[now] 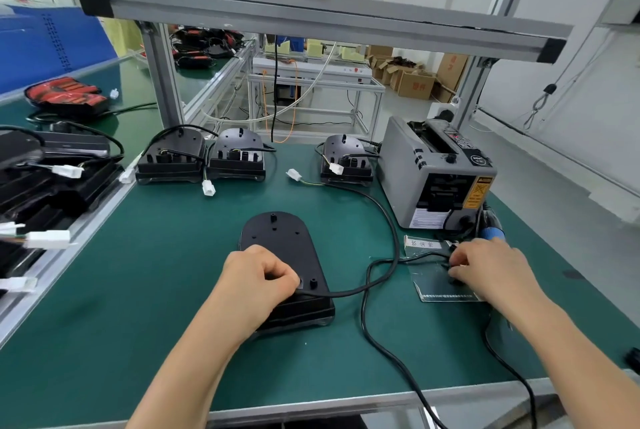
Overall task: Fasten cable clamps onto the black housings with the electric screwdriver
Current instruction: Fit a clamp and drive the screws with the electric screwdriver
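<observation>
At the near end of the housing [277, 238], which lies flat on the worktop [166, 276], our left hand [263, 276] curls its fingers [278, 272] round the cable [346, 294]. Right of the housing, our right hand [491, 269] bends over a clear tray [440, 294], perhaps pinching a clamp; we cannot tell. The housing looks rigid and light: steady its thick near end. The cable is springy.

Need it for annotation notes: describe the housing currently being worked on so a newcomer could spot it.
On the green bench, left of the grey tape dispenser, one black housing lies alone nearest the person. Unlike the three housings lined up along the back, it sits under the left hand, its long flat face up.
</observation>
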